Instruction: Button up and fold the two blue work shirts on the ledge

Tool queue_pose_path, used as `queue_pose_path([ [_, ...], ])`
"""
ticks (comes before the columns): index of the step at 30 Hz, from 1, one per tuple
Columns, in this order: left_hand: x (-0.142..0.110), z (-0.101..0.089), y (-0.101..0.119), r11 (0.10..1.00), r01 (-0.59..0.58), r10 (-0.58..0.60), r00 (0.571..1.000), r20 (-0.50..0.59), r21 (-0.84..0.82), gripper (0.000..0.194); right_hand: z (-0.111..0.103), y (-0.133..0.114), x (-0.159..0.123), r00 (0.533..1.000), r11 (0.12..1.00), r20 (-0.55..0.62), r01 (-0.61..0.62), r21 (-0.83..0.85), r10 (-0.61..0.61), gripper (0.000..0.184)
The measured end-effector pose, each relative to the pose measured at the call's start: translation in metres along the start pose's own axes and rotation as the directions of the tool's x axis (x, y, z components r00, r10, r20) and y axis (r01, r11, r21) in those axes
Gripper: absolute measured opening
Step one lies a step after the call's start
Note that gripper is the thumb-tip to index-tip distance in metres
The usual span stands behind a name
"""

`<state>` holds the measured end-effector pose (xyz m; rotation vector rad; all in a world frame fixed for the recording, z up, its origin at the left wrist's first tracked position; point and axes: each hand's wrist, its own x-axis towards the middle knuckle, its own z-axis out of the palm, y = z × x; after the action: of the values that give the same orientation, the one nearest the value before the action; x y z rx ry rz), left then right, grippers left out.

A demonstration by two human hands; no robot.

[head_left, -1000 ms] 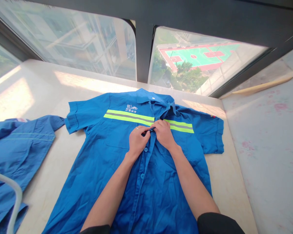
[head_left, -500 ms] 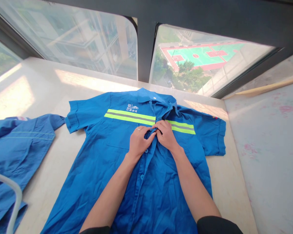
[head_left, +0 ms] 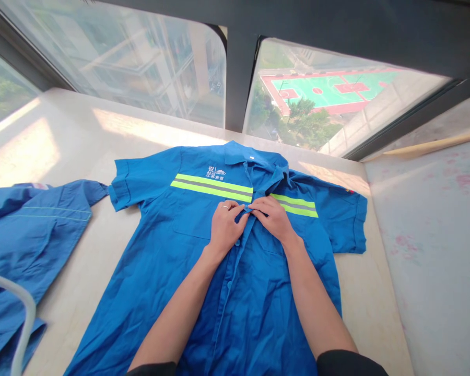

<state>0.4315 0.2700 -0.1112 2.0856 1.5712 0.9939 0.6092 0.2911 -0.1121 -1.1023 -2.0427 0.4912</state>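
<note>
Blue short-sleeved fabric shirt point(head_left: 188, 261) is lying face up, centre of view, on the pale smooth ledge point(head_left: 370, 313). Collar is pointing to 12 o'clock, hem running past 6 o'clock; likely that way round so the front strip is facing the wearer's hands.

Left hand point(head_left: 225, 227) is pinching the strip's edge between thumb and fingers, from the 8 o'clock side of a round blue button point(head_left: 246, 208). Right hand point(head_left: 272, 216) is pinching cloth from the 4 o'clock side. Fingertips are nearly meeting; reads as 2-sided support, stopping the loose cloth sliding. Which layer each thumb is pressing: can't tell, fingers are hiding it.

Lime-and-grey reflective band point(head_left: 213, 188) is running across the chest, broken at the front strip. Sleeves are spreading toward 10 and 3 o'clock, probably for flatness.

Further out: faded blue fabric garment point(head_left: 31, 235) is lying at 9 o'clock, seemingly pushed aside for room. White curved tube point(head_left: 28, 313) is arching over it at 8 o'clock. Dark grey window frame point(head_left: 238, 78) is standing at 12 o'clock, pale floral wall point(head_left: 434, 235) at 3.

Count: 1 shirt, 2 sleeves, 3 visible buttons, 2 band sections, 2 hands, 1 other garment, 1 tube.
</note>
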Motion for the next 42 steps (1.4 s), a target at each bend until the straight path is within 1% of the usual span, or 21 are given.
queue_pose_path([
  [3, 0.001, 0.0, 0.0, 1.0, -0.01, 0.009, 1.0, 0.021, 0.016, 0.02, 0.002, 0.001, 0.0, 1.0, 1.0, 0.01, -0.009, -0.024, 0.009, 0.019],
  [6, 0.002, -0.001, 0.003, 0.995, -0.021, 0.016, 0.998, 0.052, 0.094, 0.02, 0.003, 0.0, 0.001, 0.999, 0.998, 0.032, -0.021, -0.06, 0.023, 0.02],
  [9, 0.004, -0.003, 0.008, 0.988, -0.027, 0.017, 0.998, 0.067, 0.149, 0.021, 0.003, -0.004, 0.003, 0.997, 0.99, 0.066, -0.025, -0.136, 0.034, 0.02],
  [12, 0.004, -0.003, 0.009, 0.983, -0.029, 0.017, 0.997, 0.071, 0.179, 0.022, 0.001, -0.008, 0.005, 0.993, 0.973, 0.098, -0.037, -0.226, 0.06, 0.021],
  [15, 0.005, -0.002, 0.008, 0.985, -0.002, -0.01, 0.997, 0.071, 0.17, 0.021, 0.0, -0.011, 0.006, 0.988, 0.963, 0.126, -0.049, -0.264, 0.085, 0.021],
  [20, 0.006, -0.003, 0.006, 0.997, 0.082, -0.082, 0.995, 0.048, 0.007, 0.017, -0.002, -0.013, 0.008, 0.984, 0.969, 0.138, -0.074, -0.235, 0.109, 0.022],
  [23, 0.007, -0.005, 0.007, 0.992, 0.111, -0.108, 0.993, 0.044, -0.064, 0.016, -0.003, -0.013, 0.008, 0.986, 0.977, 0.139, -0.067, -0.204, 0.096, 0.016],
  [25, 0.01, -0.007, 0.008, 0.988, 0.121, -0.117, 0.992, 0.054, -0.094, 0.02, -0.004, -0.012, 0.008, 0.987, 0.98, 0.135, -0.057, -0.188, 0.083, 0.013],
  [28, 0.016, -0.01, 0.01, 0.986, 0.149, -0.141, 0.985, 0.103, -0.074, 0.028, -0.005, -0.009, 0.007, 0.991, 0.986, 0.114, -0.054, -0.157, 0.073, 0.014],
  [32, 0.026, -0.014, 0.008, 0.981, 0.193, -0.195, 0.966, 0.169, 0.028, 0.014, -0.005, -0.007, 0.005, 0.996, 0.992, 0.08, -0.038, -0.118, 0.047, 0.016],
  [35, 0.032, -0.016, 0.007, 0.97, 0.244, -0.243, 0.947, 0.211, 0.019, 0.011, -0.005, -0.006, 0.004, 0.998, 0.992, 0.061, -0.016, -0.123, 0.023, 0.016],
  [37, 0.034, -0.018, 0.006, 0.956, 0.292, -0.278, 0.932, 0.234, -0.027, 0.013, -0.005, -0.006, 0.003, 0.999, 0.991, 0.049, -0.005, -0.13, 0.011, 0.015],
  [38, 0.035, -0.019, 0.005, 0.946, 0.315, -0.289, 0.925, 0.245, -0.076, 0.014, -0.005, -0.006, 0.003, 0.999, 0.992, 0.044, -0.007, -0.128, 0.012, 0.015],
  [40, 0.036, -0.021, 0.003, 0.908, 0.357, -0.294, 0.916, 0.273, -0.219, 0.016, -0.004, -0.007, 0.003, 0.999, 0.994, 0.038, -0.019, -0.105, 0.023, 0.016],
  [42, 0.036, -0.021, 0.001, 0.851, 0.386, -0.29, 0.911, 0.294, -0.357, 0.018, -0.003, -0.008, 0.003, 0.999, 0.997, 0.031, -0.029, -0.074, 0.031, 0.017],
])
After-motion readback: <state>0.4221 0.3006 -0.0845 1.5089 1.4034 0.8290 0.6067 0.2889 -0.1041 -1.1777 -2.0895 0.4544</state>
